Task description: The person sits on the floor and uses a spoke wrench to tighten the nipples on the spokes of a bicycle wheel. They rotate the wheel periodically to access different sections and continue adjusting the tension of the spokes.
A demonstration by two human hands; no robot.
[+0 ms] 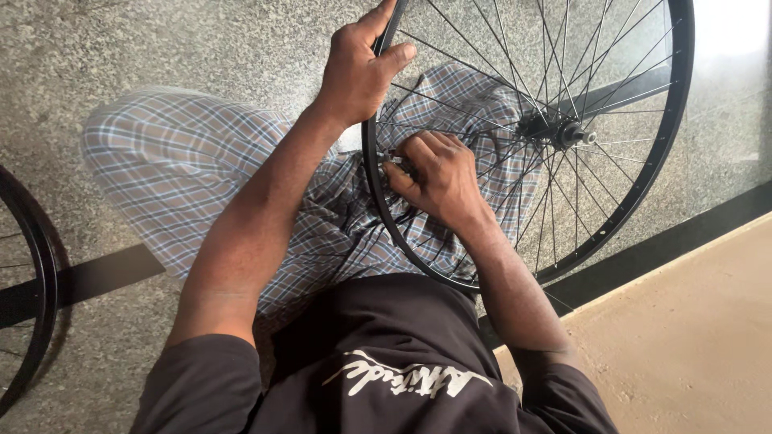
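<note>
Two wheels: one (643, 177) gripped by left hand (358, 68); right hand (438, 177) pinches spoke.

Bicycle wheel (643, 185) on the lap, second wheel (32, 281) far left on the floor (161, 48)

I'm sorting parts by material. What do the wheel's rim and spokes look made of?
The rim looks like black-coated metal, smooth with a dull sheen; which metal can't be told. The spokes look like thin metal wire, some dark, some catching light as silvery. The left hand grips the rim.
</note>
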